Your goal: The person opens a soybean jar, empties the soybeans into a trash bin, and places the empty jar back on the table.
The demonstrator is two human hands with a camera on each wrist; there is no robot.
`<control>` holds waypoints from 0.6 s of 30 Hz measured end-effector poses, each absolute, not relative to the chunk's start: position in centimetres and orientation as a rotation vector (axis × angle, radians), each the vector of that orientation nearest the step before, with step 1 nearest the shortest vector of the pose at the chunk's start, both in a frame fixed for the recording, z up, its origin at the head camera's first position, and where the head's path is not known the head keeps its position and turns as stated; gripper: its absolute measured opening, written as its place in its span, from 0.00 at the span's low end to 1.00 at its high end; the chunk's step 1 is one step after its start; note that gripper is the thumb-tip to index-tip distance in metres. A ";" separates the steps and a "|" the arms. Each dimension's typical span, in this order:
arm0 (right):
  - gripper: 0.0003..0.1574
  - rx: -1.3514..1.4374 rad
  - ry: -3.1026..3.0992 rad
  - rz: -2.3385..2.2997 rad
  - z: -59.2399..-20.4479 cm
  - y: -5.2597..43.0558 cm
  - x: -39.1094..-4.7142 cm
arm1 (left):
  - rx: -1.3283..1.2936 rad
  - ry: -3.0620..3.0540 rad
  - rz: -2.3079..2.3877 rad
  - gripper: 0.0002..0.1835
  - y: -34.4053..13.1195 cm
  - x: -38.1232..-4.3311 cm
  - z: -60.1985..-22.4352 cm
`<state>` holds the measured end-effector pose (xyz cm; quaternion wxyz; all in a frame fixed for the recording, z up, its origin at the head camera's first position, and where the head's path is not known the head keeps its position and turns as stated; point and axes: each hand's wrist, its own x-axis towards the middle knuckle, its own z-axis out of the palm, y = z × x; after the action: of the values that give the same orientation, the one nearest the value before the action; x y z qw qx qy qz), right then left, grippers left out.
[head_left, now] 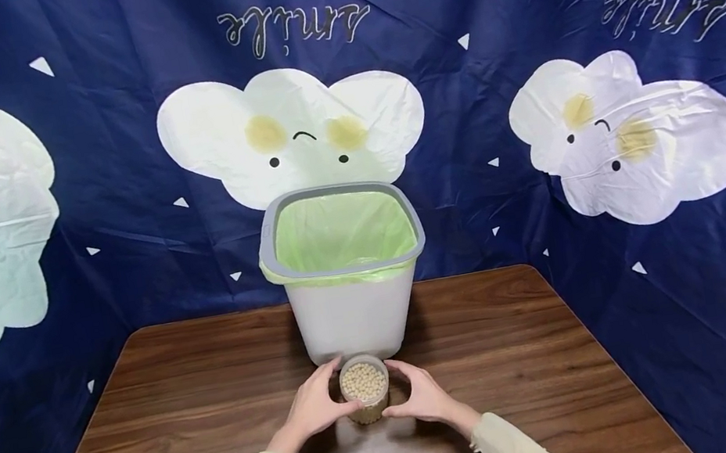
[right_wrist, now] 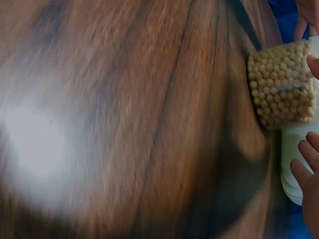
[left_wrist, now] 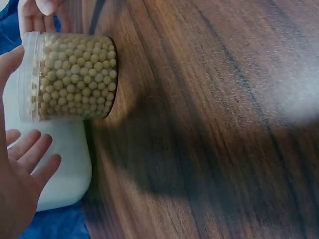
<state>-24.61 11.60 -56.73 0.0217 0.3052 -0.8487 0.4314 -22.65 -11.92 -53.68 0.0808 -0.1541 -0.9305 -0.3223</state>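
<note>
A clear plastic jar [head_left: 365,388] full of small round beige balls, like dried beans, stands upright on the table, just in front of the bin. A clear band [left_wrist: 30,77] rings its top in the left wrist view. On the jar's left is my left hand [head_left: 313,406], fingers spread and thumb reaching to the near side at the rim. My right hand [head_left: 427,397] curves loosely about the other side, with a gap from palm to jar. Seen from the right wrist, the right fingers [right_wrist: 301,172] are spread apart beside the jar [right_wrist: 280,87].
Behind the jar stands a white bin [head_left: 356,315] with a grey rim and a light green liner [head_left: 342,230]. The brown wood-grain table [head_left: 207,410] extends to both sides. Dark blue cloth [head_left: 461,124] printed with clouds hangs at the back and sides.
</note>
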 end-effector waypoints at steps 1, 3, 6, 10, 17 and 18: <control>0.49 0.932 -2.631 1.347 -56.9 11.4 -24.6 | -0.462 -2.782 -0.965 0.48 -11.9 -22.8 -53.8; 0.48 0.901 -2.642 1.338 -57.3 11.0 -24.6 | -0.471 -2.775 -0.983 0.47 -11.9 -22.9 -53.8; 0.47 0.870 -2.645 1.318 -57.7 10.6 -24.7 | -0.500 -2.764 -0.986 0.45 -11.8 -23.3 -53.8; 0.47 0.846 -2.636 1.331 -58.1 9.9 -24.6 | -0.537 -2.748 -0.999 0.42 -11.8 -23.5 -53.6; 0.49 0.821 -2.589 1.449 -59.0 9.2 -24.9 | -0.585 -2.743 -1.044 0.41 -11.9 -24.0 -53.4; 0.49 0.829 -2.587 1.473 -59.0 9.2 -25.0 | -0.587 -2.746 -1.062 0.41 -12.0 -24.1 -53.4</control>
<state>-24.96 9.16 -59.05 0.0259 0.2683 -0.8368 0.4765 -24.07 -11.98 -53.41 0.0696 -0.1950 -0.9125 -0.3527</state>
